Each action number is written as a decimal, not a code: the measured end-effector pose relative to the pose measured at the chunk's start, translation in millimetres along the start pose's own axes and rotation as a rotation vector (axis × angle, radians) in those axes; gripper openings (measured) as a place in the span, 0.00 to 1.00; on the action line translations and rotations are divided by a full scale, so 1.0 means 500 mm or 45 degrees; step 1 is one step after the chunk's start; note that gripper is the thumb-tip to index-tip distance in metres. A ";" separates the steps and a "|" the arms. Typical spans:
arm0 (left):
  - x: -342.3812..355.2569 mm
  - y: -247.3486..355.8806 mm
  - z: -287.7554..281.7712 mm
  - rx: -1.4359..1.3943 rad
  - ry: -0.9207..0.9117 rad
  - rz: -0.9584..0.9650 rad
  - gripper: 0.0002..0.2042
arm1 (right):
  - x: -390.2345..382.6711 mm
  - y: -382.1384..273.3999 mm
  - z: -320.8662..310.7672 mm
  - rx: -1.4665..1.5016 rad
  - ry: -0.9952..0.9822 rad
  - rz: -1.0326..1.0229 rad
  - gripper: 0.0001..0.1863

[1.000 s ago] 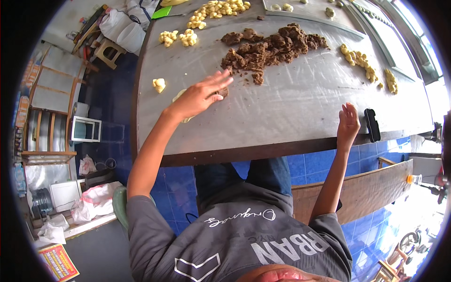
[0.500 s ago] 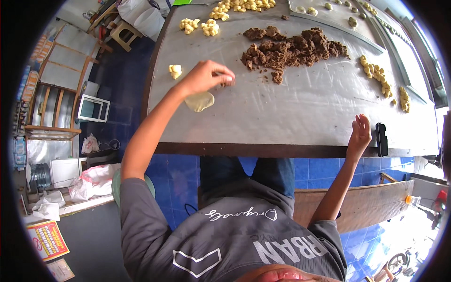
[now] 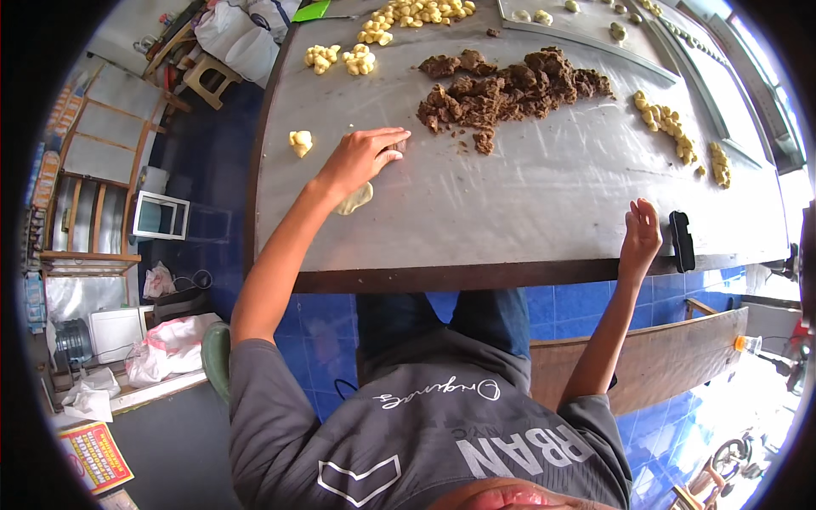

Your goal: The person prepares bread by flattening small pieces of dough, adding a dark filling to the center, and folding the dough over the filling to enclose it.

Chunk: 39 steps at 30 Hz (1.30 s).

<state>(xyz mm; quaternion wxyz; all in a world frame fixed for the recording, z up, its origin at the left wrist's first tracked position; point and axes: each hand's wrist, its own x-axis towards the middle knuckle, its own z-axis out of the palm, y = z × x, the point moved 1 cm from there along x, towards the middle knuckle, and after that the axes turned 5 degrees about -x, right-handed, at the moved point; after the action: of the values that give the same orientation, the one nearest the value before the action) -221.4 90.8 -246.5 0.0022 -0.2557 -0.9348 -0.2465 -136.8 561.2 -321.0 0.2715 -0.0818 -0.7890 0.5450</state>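
My left hand [image 3: 361, 157] is low over the steel table, its fingers stretched right and its thumb a little below them. Something small and brownish shows between thumb and fingers; its kind is unclear. Beneath its wrist lies a thin flattened piece of pale dough [image 3: 355, 199], partly covered by the hand. A lump of yellow dough balls [image 3: 300, 143] sits to the left. Right of this hand spreads a crumbly brown mass of filling [image 3: 510, 92]. My right hand [image 3: 642, 236] hovers at the table's near edge, fingers loosely extended, nothing visible in it. Beside it lies a black oblong object [image 3: 682, 241].
More yellow dough pieces lie at the far left [image 3: 416, 17] and in rows at the right [image 3: 667, 126]. A metal tray [image 3: 586, 44] with small round pieces stands at the far right. The table's dark front edge [image 3: 442, 277] runs before me; a wooden bench [image 3: 663, 365] is below right.
My left hand has come down and its fingers have straightened, covering more of the flat dough. My right hand stays by the black object. The whole view has shifted slightly.
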 end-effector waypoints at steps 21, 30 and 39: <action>-0.036 0.055 0.049 0.170 -0.110 0.105 0.40 | -0.002 0.003 -0.005 0.035 0.009 0.043 0.17; -0.025 0.044 0.067 0.246 -0.113 0.073 0.41 | 0.000 0.007 -0.004 0.060 0.022 -0.026 0.17; -0.030 0.033 0.032 -0.029 -0.046 -0.008 0.28 | -0.004 -0.009 0.005 0.015 0.011 0.039 0.18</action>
<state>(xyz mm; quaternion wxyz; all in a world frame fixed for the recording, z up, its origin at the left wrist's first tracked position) -198.6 103.3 -254.7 -0.0184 -0.2571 -0.9327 -0.2524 -135.6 556.3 -318.5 0.2669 -0.0946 -0.7833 0.5535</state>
